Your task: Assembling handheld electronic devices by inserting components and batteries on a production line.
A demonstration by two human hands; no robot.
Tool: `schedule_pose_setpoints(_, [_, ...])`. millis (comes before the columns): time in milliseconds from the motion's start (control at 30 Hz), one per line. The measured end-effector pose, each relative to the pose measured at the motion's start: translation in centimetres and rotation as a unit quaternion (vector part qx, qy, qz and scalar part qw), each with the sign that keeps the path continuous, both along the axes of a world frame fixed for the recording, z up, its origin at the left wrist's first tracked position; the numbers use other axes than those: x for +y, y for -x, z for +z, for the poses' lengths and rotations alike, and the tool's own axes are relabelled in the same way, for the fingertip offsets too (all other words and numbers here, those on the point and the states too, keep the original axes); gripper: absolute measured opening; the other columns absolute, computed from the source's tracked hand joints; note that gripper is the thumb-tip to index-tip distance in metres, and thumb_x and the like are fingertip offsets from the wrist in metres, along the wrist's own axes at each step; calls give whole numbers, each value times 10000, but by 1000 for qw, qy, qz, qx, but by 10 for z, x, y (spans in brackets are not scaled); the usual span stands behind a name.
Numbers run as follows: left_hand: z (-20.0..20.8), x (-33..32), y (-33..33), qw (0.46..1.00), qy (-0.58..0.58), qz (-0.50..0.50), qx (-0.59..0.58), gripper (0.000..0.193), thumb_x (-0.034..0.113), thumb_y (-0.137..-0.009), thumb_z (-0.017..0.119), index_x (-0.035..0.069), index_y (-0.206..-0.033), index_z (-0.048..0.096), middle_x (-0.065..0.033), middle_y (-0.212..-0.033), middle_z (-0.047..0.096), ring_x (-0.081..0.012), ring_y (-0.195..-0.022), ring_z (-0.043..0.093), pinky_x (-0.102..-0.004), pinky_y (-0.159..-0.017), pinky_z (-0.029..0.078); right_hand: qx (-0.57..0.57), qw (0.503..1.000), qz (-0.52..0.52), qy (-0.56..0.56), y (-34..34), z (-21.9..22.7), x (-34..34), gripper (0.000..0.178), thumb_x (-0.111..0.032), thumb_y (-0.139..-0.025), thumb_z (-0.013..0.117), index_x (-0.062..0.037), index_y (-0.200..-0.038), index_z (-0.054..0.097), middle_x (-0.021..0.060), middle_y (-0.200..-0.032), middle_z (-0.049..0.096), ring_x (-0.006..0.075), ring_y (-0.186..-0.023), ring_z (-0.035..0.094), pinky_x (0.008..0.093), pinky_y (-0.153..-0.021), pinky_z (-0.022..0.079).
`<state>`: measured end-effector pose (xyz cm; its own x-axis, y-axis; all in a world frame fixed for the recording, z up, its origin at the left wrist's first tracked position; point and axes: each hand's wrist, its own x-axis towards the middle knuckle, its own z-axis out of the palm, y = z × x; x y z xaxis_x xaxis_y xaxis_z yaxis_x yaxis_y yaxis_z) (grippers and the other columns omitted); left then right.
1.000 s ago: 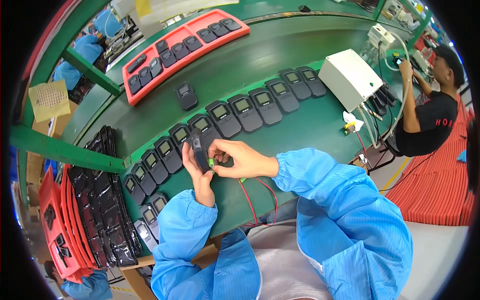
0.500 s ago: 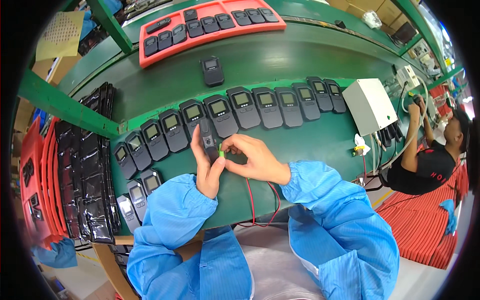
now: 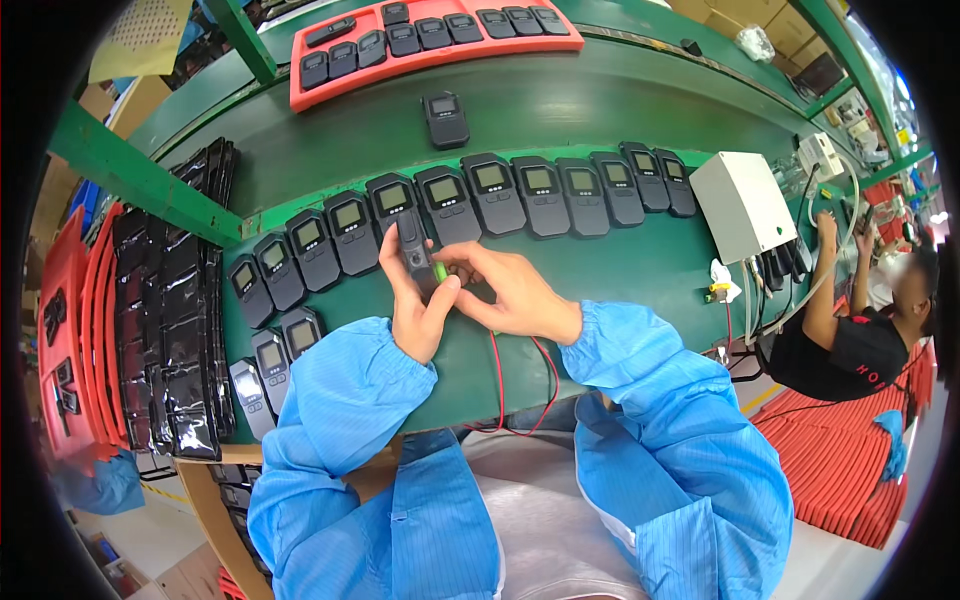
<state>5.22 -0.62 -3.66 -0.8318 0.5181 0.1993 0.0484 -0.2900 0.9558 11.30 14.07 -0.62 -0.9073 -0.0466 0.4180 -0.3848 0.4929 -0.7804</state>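
Observation:
My left hand [image 3: 416,318] is closed round a dark grey handheld device [image 3: 412,240], turned edge-on and held above the bench. Between the fingertips of my right hand [image 3: 520,295] is a small green connector [image 3: 440,271], pressed against the device's side; whether it is seated there is hidden by my fingers. A red wire [image 3: 499,370] hangs in a loop below my right hand. Just beyond my hands, a curved row of similar devices with small screens [image 3: 447,203] lies on the green bench [image 3: 470,372].
At the back is a red foam tray [image 3: 295,98] of devices, with a single device [image 3: 445,120] before it. Black plastic packs [image 3: 165,330] stack at left. A white box [image 3: 742,205] with cables stands at right, near a co-worker [image 3: 850,330]. Green frame posts [image 3: 140,170] edge the bench.
My right fingers have closed in on the device, and the green connector now sits tighter against its side. The whole view has shifted slightly.

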Motion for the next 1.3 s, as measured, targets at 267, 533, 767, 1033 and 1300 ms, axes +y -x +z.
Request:
schedule_pose_setpoints(267, [10, 2, 0, 1000, -24, 3, -1, 779, 64, -820, 587, 106, -1431, 106, -122, -1241, 360, -209, -1122, 411, -382, -974, 374, -24, 998, -27, 53, 2, -4, -1, 300, -146, -802, 684, -42, -1043, 538, 91, -838, 588, 225, -723, 594, 315, -624, 485])
schedule_pose_setpoints(533, [8, 4, 3, 999, -31, -18, -30, 757, 98, -840, 575, 133, -1435, 107, -112, -1233, 368, -202, -1112, 415, -380, -969, 382, -34, 998, -52, 1, 1, -1, 1, 210, -154, -805, 693, -34, -936, 582, 80, -811, 571, 207, -689, 574, 314, -605, 470])
schedule_pose_setpoints(767, [3, 3, 6, 999, -39, -32, -12, 785, 118, -843, 570, 141, -1448, 72, -118, -1252, 351, -212, -1124, 406, -392, -980, 373, -63, 998, 1, 19, 1, -1, 4, 315, -217, -784, 717, -42, -1002, 573, 86, -828, 582, 218, -708, 589, 340, -619, 480])
schedule_pose_setpoints(1033, [18, 1, -2, 997, -37, -60, -30, 824, 132, -844, 574, 145, -1461, 29, -131, -1286, 328, -240, -1141, 416, -408, -975, 385, -28, 999, -39, -19, -5, 8, -7, 561, -168, -711, 764, -29, -1162, 461, 115, -1024, 593, 205, -855, 611, 303, -732, 495])
schedule_pose_setpoints(1300, [16, 3, 3, 984, -33, -167, -52, 797, 185, -860, 587, 127, -1454, 59, -118, -1270, 364, -246, -1130, 455, -403, -954, 403, -148, 974, 5, 170, -9, 4, -1, 552, -95, -679, 743, -36, -1125, 423, 119, -1138, 548, 168, -945, 576, 308, -806, 469])
